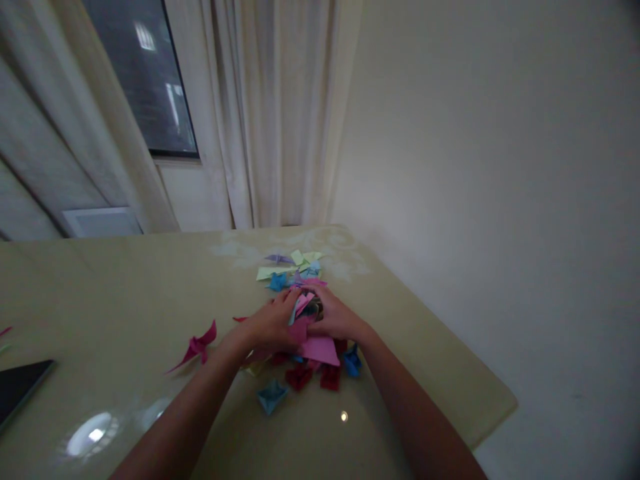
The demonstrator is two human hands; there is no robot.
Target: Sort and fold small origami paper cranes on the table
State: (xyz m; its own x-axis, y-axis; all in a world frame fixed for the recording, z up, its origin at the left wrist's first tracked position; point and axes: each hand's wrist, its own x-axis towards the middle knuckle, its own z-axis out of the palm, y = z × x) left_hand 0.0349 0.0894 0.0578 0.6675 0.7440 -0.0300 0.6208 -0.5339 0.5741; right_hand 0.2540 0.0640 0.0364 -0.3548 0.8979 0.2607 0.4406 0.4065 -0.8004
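Observation:
My left hand [274,325] and my right hand [337,315] cup a heap of folded paper pieces from both sides, fingers curved round it. Pink paper [320,350] shows between and below the palms; something darker inside the heap cannot be made out. Close below lie red folded pieces [299,377], a dark blue one [353,361] and a light blue one [272,397]. Beyond the fingertips are a blue folded piece [277,282], a pale green strip [275,273] and a purple piece [279,259]. A magenta origami piece [198,347] rests left of my left hand.
All this lies on a glossy pale table [125,293], its right edge running beside a plain wall [475,167]. A dark flat object [23,387] sits at the left edge of view. Behind the table hang curtains [285,120] beside a dark window [145,73].

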